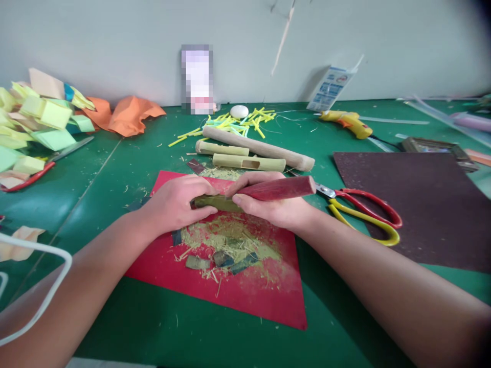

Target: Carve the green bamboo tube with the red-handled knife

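Observation:
My left hand (180, 200) grips one end of a green bamboo piece (224, 203) with thumb and fingers. Wrapped in my right hand (274, 207) is a tool with a dark red wooden handle (282, 188); its working end is hidden at the bamboo. Both hands are over a red sheet (268, 301). On that sheet lie pale shavings and dust (226, 237) with a few dark sandpaper-like scraps (197, 262). Just beyond the hands rest a bamboo tube with a cut-out slot (268, 164), another bamboo piece (222, 148) and a thicker wooden stick (257, 145).
Scissors (368, 209) with red and yellow handles lie right of my hand, partly over a dark brown sheet (414, 204). Behind are a yellow glue gun (347, 122), yellow strips (261, 122) and a white egg-shaped thing (239, 111). Folded papers (46, 115) and orange paper (132, 115) sit left.

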Demonstrator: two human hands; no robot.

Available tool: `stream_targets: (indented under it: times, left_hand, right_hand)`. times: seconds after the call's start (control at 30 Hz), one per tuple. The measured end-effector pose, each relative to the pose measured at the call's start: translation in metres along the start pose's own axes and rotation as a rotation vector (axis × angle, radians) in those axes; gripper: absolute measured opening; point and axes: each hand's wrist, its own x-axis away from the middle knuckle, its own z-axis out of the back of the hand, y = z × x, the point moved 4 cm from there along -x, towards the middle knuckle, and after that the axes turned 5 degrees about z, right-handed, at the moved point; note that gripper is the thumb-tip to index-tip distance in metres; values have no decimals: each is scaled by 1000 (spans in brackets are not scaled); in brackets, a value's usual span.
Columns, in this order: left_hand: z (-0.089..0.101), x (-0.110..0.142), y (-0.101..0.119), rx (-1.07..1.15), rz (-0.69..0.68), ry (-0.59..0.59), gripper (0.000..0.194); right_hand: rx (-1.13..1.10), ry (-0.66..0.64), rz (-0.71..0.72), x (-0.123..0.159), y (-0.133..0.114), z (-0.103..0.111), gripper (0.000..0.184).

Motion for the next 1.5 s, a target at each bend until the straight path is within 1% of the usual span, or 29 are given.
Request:
stream_targets:
  times: [0.27,0.4,0.6,0.77,1.03,1.13,1.17,1.23,1.27,1.3,1.4,1.43,1.5]
  left_hand:
    - [0,0,-1,13,-12,14,28]
    - [0,0,-1,9,-22,26,30]
    - [0,0,0,5,-14,8,30]
    - [0,0,0,9,-11,2,27]
    - [0,0,0,-2,-10,5,28]
    - [-1,0,0,-8,-17,11,30]
    - [-1,0,1,-5,-25,23,31]
    - [2,1,5,16,-44,88,34]
    - [4,1,7,29,-53,137,34]
    - [8,2,11,39,-61,211,33]
    - [19,4,26,-6,-84,382,24]
    - [22,3,32,-16,-86,415,23]
    - [27,-1,43,-13,-86,444,22]
  right_hand:
    - [68,68,-64,-2,-3,2,11]
    - [33,72,-74,-1,-2,2,13]
    - [-1,63,-97,1,1,1,16]
    - [12,56,-68,1,0,1,15]
    - [2,2,-12,1,-1,1,10]
    - [-19,0,6,0,0,1,9]
    - [-27,4,7,0,0,0,9]
    - [-41,18,14,0,1,-1,9]
    - [-44,26,17,0,1,-2,9]
    - [-49,36,20,0,1,-2,10]
    - [-58,42,2,-1,1,-3,10]
    - [-53,38,-14,-1,1,-4,10]
    - [-37,41,-53,-1,3,-3,8]
